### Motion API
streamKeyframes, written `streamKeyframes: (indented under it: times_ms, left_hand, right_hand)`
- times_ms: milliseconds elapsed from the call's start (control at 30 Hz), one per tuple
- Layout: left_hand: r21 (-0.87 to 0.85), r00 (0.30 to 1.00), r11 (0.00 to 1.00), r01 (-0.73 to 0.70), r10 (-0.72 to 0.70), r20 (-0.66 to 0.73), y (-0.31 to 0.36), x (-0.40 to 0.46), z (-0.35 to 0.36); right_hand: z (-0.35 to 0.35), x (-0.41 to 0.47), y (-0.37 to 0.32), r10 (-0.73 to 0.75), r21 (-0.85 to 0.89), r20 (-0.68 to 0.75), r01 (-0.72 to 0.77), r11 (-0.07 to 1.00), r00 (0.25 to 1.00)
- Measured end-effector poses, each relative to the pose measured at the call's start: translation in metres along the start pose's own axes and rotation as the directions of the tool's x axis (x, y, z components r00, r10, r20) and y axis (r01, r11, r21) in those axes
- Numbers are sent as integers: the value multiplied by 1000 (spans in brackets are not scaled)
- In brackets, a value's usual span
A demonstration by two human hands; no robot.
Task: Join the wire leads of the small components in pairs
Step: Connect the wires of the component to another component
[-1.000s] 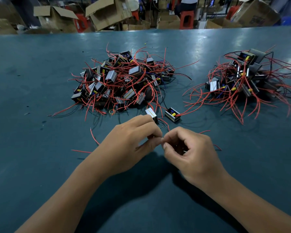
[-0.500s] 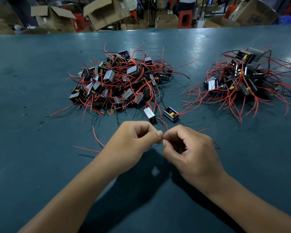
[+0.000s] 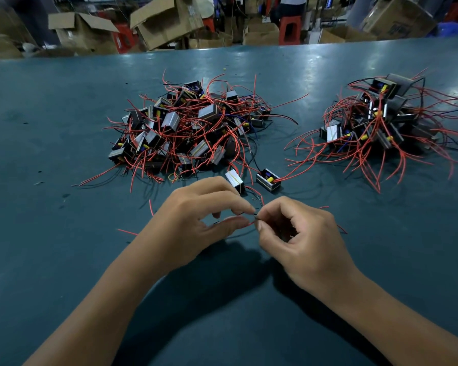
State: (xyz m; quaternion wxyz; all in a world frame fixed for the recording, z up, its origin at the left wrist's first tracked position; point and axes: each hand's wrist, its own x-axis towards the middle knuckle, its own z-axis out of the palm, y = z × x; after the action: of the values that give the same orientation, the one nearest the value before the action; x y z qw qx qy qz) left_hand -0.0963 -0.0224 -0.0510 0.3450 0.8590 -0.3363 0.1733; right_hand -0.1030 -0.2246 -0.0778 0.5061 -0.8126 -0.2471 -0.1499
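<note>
Two small box-shaped components lie just beyond my hands: a silver-sided one (image 3: 235,180) and a black one with a yellow part (image 3: 268,179). Their thin red and black leads run down to my fingertips. My left hand (image 3: 196,220) pinches the wire ends (image 3: 255,217) between thumb and forefinger. Facing it, my right hand (image 3: 299,239) pinches the same wire ends from the other side, so the fingertips of both hands nearly touch. The joint itself is mostly hidden by my fingers.
A large pile of components with red leads (image 3: 191,128) lies on the teal table (image 3: 64,233) ahead of my left hand. A second pile (image 3: 381,122) sits at the right. Loose red wire bits (image 3: 127,231) lie nearby. Cardboard boxes (image 3: 164,19) stand beyond the far edge.
My left hand's fingers have opened out a little, showing a gap under the forefinger. Both hands keep their pinch on the wire ends at the same spot.
</note>
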Motion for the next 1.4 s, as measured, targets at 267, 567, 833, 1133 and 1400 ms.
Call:
streamKeyframes:
  times_ms: [267,567,833,1133,1400]
  left_hand:
    - [41,999,998,-46,47,-8,-1,-1,2]
    - [137,996,987,-90,86,34,3,0,-1]
    - [108,998,993,-48,43,53,7,0,2]
    - [-148,948,941,305,-284,143,17,0,7]
    - [-328,860,796,509,-457,226,17,-2,10]
  right_hand:
    - [0,-1,0,-18,26,41,17,1000,999]
    - [-1,-2,-1,-29,50,66,26,998,997]
    - [-2,-4,-1,-52,24,50,51,998,997]
    - [1,-3,-2,-141,-139,-36,135,981,989]
    - [2,-3,-2,-163,-205,-23,155,967,986]
